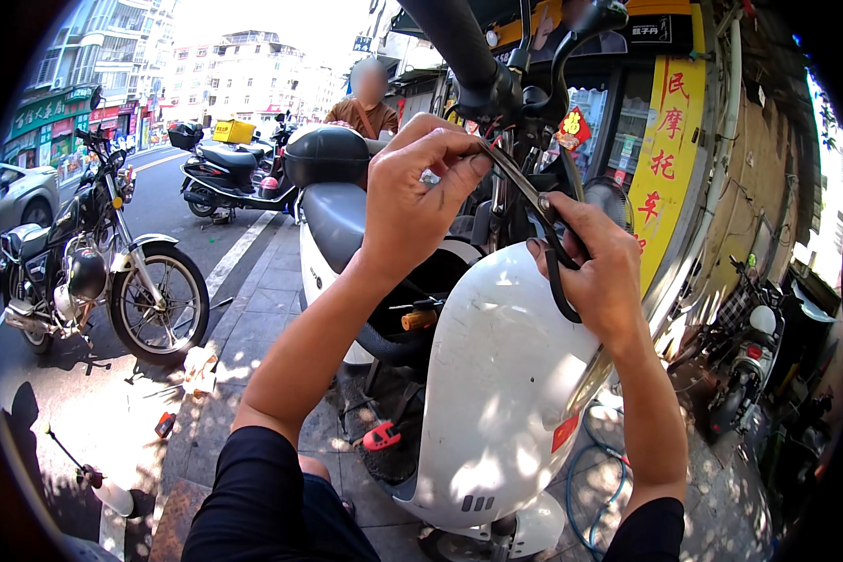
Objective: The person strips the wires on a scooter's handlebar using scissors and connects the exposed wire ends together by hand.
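My left hand [421, 192] is closed, thumb and forefinger pinching a thin dark cable [506, 161] above the scooter's front. Its fingers hide part of the cable. My right hand [595, 267] is closed around the black curved handles of what looks like a pair of pliers [556, 281]. The tool's metal end points up and left, against the cable; the exact contact is hard to make out. Both hands are raised over the white front panel [496, 393] of a scooter, just below its handlebar [478, 70]. An orange-handled tool [420, 320] rests behind the panel.
A red-and-black tool [381, 436] lies by the scooter's footboard. A blue hose [576, 496] curls on the paving at right. A black motorcycle [103, 253] stands at left, with a black scooter [239, 178] farther off. A person [365, 112] is behind the seat.
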`<state>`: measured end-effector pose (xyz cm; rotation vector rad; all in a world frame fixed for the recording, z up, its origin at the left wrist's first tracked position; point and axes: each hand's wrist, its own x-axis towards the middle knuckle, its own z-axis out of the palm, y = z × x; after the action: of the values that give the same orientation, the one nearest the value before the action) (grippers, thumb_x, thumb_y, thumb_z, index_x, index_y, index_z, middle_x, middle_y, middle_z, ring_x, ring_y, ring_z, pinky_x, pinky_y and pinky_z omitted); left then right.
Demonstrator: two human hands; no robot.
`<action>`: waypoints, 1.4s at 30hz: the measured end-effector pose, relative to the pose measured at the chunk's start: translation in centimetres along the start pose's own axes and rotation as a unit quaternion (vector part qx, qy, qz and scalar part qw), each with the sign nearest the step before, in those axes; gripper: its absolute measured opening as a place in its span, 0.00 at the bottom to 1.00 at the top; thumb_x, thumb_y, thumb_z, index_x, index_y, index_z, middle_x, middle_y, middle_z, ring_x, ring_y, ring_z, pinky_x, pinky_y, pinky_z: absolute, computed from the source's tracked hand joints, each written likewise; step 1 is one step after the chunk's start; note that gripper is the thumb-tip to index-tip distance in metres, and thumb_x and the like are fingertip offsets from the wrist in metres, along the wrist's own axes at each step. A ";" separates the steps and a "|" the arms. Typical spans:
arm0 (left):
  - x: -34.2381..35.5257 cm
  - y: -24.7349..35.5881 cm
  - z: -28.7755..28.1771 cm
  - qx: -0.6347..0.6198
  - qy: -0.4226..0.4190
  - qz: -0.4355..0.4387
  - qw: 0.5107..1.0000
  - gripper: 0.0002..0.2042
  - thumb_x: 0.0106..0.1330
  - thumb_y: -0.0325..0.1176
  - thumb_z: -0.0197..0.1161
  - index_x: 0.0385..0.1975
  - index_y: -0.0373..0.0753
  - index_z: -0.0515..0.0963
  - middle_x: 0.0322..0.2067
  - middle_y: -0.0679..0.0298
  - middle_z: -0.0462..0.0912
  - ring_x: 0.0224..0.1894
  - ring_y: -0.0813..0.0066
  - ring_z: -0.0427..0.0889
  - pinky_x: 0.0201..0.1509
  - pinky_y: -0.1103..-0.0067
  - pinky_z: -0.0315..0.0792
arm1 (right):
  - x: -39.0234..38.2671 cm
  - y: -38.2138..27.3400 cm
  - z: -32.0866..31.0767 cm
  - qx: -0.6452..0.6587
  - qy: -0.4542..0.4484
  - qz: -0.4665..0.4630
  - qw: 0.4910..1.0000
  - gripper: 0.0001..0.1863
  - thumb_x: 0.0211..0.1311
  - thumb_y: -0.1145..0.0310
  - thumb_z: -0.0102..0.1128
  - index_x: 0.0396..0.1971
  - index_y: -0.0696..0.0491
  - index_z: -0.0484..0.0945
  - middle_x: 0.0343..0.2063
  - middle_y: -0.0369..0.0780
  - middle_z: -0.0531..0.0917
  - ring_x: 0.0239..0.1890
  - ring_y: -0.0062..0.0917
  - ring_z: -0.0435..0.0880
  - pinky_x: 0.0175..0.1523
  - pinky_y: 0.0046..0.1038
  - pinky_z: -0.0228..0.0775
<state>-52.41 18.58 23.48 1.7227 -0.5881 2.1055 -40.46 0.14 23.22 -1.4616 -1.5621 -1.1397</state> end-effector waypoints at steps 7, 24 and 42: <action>-0.3 -1.0 0.0 -0.104 -0.019 -0.071 0.992 0.07 0.61 0.28 0.68 0.35 0.31 0.82 0.33 0.65 0.80 0.31 0.80 0.75 0.34 0.84 0.69 | 0.2 0.1 0.0 -0.023 -0.010 -0.010 1.000 0.25 0.50 0.64 0.73 0.52 0.46 0.79 0.21 0.36 0.74 0.20 0.24 0.75 0.27 0.28 0.69; 0.4 0.3 0.6 -0.155 -0.051 -0.160 0.974 0.08 0.63 0.28 0.66 0.34 0.28 0.80 0.30 0.70 0.75 0.28 0.88 0.71 0.32 0.88 0.65 | 0.2 -0.6 -0.6 0.104 -0.039 0.067 0.992 0.23 0.49 0.71 0.72 0.49 0.52 0.80 0.24 0.37 0.80 0.20 0.18 0.72 0.29 0.23 0.68; -0.1 0.0 3.1 -0.093 0.080 -0.118 0.986 0.06 0.56 0.25 0.61 0.23 0.28 0.74 0.23 0.66 0.72 0.25 0.84 0.67 0.31 0.84 0.63 | -0.1 0.9 -1.6 0.167 0.144 0.208 0.953 0.22 0.55 0.75 0.69 0.52 0.56 0.78 0.25 0.30 0.77 0.27 0.09 0.70 0.34 0.15 0.65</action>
<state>-49.86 16.93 23.91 1.4314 -0.4905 1.9346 -39.70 -1.40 23.80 -1.2504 -1.1103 -0.7557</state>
